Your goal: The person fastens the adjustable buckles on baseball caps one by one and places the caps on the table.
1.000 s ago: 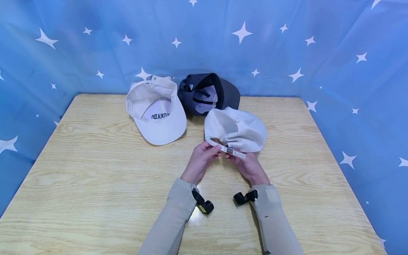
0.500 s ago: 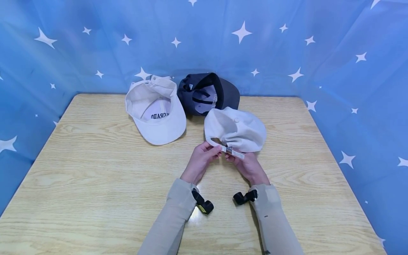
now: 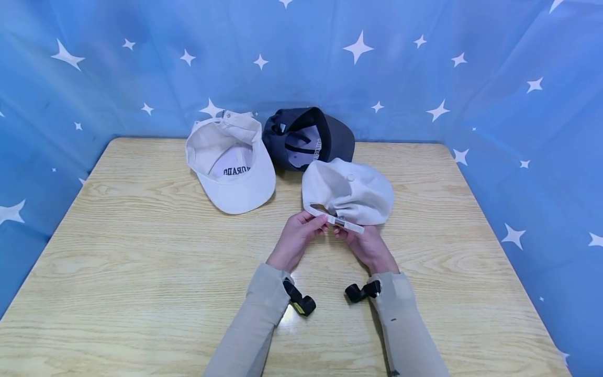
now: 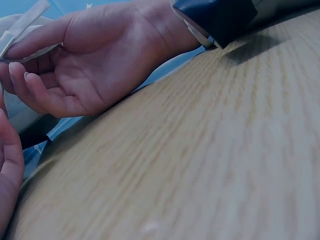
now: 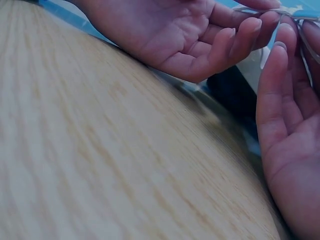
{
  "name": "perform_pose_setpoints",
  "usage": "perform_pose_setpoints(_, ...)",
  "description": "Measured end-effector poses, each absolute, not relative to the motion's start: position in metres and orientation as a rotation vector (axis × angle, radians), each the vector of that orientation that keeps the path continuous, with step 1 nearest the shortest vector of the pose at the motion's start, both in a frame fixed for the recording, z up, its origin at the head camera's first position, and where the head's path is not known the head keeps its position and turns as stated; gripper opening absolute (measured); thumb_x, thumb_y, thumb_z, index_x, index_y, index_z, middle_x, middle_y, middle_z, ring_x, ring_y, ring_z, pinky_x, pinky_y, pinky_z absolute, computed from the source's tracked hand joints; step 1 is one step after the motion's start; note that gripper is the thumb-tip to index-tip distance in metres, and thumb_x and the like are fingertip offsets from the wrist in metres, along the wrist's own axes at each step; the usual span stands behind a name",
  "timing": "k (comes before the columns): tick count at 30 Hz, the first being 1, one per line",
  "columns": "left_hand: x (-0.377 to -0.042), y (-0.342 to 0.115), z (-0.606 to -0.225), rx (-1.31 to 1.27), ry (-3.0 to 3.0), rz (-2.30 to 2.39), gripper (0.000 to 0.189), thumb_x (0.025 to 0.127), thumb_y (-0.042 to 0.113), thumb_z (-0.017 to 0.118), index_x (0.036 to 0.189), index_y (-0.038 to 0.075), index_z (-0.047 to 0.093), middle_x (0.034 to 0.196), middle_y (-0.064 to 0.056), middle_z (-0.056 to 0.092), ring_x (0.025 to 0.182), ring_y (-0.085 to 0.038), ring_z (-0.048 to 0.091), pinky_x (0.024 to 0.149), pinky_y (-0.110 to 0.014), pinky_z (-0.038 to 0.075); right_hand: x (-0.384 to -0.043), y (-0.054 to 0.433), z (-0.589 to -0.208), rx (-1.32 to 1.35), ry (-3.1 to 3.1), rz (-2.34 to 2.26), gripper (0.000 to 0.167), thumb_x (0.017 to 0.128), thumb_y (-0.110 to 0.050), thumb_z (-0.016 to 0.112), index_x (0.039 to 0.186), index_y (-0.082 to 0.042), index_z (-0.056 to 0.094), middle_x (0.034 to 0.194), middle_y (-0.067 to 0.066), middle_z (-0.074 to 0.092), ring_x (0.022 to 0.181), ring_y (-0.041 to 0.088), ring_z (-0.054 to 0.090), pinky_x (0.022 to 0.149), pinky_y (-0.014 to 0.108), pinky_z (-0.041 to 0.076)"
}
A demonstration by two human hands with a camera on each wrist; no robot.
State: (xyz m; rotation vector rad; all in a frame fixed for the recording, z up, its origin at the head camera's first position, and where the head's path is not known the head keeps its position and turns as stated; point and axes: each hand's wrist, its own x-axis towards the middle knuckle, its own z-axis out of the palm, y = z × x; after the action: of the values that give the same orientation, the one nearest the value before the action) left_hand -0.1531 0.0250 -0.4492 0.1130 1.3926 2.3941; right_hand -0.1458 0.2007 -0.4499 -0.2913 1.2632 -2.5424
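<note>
White cotton-looking baseball cap with a soft rounded crown (image 3: pixel 365 196) sits at one o'clock on the pale wood-grain table (image 3: pixel 141 288), taking twelve as the far edge and six as the person's side. Its crown faces up, wrinkled, with the back gap turned towards six. From where I stand, the bare left hand (image 3: pixel 301 230), at the cap's eight o'clock, pinches the narrow white fabric strap (image 3: pixel 320 211) between thumb and fingers. The bare right hand (image 3: pixel 369 247), at five o'clock, has thumb and fingers closed on the strap's other side. Between them is a small, shiny, metal-looking buckle (image 3: pixel 339 222); whether the strap is fully threaded is too small to tell.

Such a thin strap could slip if either pinch loosened, and a hard sideways tug might twist it or drag the cap round. A push towards twelve could shove its crown into the dark navy cap with a curved brim (image 3: pixel 341 139), lying hollow side showing just behind; I cannot tell if they already touch. At eleven, the upturned white cap with dark lettering inside (image 3: pixel 240 193) seems less at risk, unless the navy one gets nudged into it
</note>
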Motion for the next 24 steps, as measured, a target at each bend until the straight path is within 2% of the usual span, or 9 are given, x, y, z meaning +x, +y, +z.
perform_pose_setpoints(7,-0.1529,0.0250,-0.4496,0.123,1.377,2.405,0.022,0.081,0.019,0.066,0.095,0.002,0.062,0.085,-0.007,0.060,0.076,-0.017,0.056,0.074,-0.032,0.044,-0.1457,0.2010,-0.4504,-0.294,1.276,-2.546,0.021,0.082,-0.003,0.062,0.102,-0.002,0.058,0.094,0.009,0.062,0.074,0.017,0.060,0.067,0.024,0.050)
perform_pose_setpoints(16,-0.1531,0.0262,-0.4496,0.105,1.384,2.401,0.025,0.080,0.018,0.067,0.096,0.001,0.062,0.085,-0.005,0.061,0.075,-0.015,0.056,0.073,-0.030,0.045,-0.1454,0.2010,-0.4506,-0.287,1.293,-2.543,0.023,0.079,-0.008,0.066,0.100,-0.003,0.059,0.093,0.008,0.062,0.075,0.017,0.059,0.068,0.024,0.050)
perform_pose_setpoints(24,-0.1522,0.0280,-0.4499,0.142,1.486,2.338,0.025,0.079,0.020,0.069,0.095,0.003,0.061,0.086,-0.004,0.061,0.081,-0.019,0.056,0.080,-0.038,0.046,-0.1454,0.2001,-0.4487,-0.220,1.367,-2.501,0.020,0.079,-0.014,0.068,0.095,-0.004,0.063,0.089,0.007,0.063,0.076,0.016,0.061,0.069,0.025,0.049)
